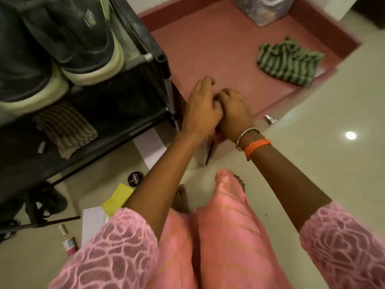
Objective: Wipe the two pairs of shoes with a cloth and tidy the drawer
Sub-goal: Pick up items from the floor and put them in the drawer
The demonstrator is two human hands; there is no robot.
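My left hand (200, 109) and my right hand (236, 113) are pressed together over the pink floor, beside the corner of the black shoe rack (160, 59). Both have curled fingers. A pinkish thing with a thin dark edge (210, 149) pokes out beneath them; my right hand seems to grip it, and most of it is hidden. A pair of dark sneakers with pale soles (83, 49) stands on the rack's upper shelf. A green striped cloth (289, 61) lies crumpled on the pink floor, apart from my hands. A folded brown striped cloth (66, 128) lies on the lower shelf.
On the tiles near my feet lie a round polish tin (135, 178), a yellow card (117, 200), white paper (92, 224) and small spools (63, 229). A clear plastic bin (264, 9) stands at the back. A small silver item (269, 119) lies by the floor's edge.
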